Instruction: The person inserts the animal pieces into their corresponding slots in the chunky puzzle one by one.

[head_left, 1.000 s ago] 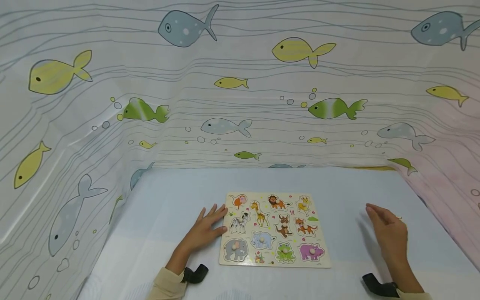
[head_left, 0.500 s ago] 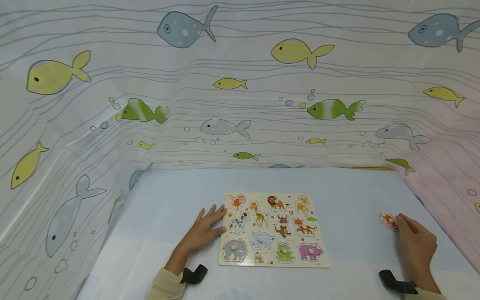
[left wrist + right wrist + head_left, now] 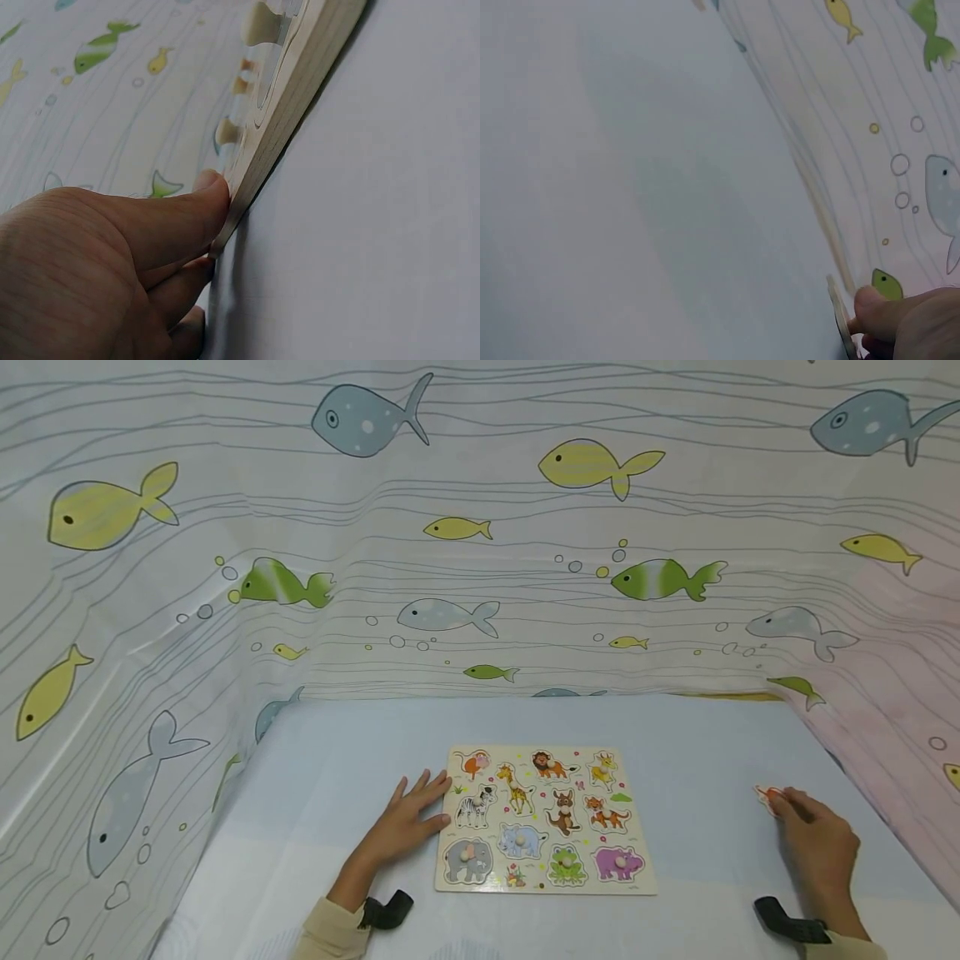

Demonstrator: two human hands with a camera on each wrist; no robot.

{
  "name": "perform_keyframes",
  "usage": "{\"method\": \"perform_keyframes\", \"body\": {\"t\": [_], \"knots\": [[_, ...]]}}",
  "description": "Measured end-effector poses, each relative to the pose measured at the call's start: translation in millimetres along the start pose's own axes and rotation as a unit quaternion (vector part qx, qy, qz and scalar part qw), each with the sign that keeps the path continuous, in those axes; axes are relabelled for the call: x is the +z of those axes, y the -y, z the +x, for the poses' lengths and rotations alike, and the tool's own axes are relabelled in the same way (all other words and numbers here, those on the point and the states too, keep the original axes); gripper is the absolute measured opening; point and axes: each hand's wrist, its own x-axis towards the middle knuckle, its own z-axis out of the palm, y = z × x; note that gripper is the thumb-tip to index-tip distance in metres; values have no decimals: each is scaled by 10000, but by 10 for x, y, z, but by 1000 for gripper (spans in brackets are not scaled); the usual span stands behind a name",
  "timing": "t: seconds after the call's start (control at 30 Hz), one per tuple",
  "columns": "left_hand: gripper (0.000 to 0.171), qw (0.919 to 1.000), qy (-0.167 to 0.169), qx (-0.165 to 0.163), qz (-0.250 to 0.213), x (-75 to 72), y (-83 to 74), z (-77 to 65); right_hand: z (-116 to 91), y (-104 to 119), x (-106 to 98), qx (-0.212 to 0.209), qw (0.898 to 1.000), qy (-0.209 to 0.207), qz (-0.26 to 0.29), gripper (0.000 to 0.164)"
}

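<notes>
A wooden knob puzzle board [image 3: 577,889] printed with animals lies on the table. My left hand [image 3: 405,822] rests along its left edge, fingers spread and relaxed. In the left wrist view, the thumb of this left hand [image 3: 112,262] touches the board's pale wooden edge [image 3: 292,105]. Right of the board, my right hand [image 3: 821,843] pinches a small orange puzzle piece [image 3: 768,798] by its knob side. The right wrist view shows this thin piece [image 3: 838,315] almost edge-on at the fingertips of the right hand [image 3: 919,322].
Knobbed animal pieces such as the frog [image 3: 567,865], hippo [image 3: 619,863] and elephant [image 3: 468,861] sit in the board. A white cloth covers the table [image 3: 705,743]. Fish-patterned curtain [image 3: 360,560] hangs behind and at both sides.
My right hand moved right and turned, bringing the orange piece into sight, then shifted slightly back left with it. My left hand has stayed at the board's edge.
</notes>
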Motion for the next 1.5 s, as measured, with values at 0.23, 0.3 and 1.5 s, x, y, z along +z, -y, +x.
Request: {"method": "perform_keyframes", "body": {"t": [0.23,0.3,1.5], "knots": [[63,10000,43,-16,-79,-8,-22,-15,1,-26,-1,-671,9969,-5,-409,40],[63,10000,45,-23,-82,-11,-27,-20,0,-29,-2,-742,9963,-17,-442,39],[61,9998,-49,120,127,-2,-32,-32,-287,684,92,-3185,9439,57,874,27]]}}
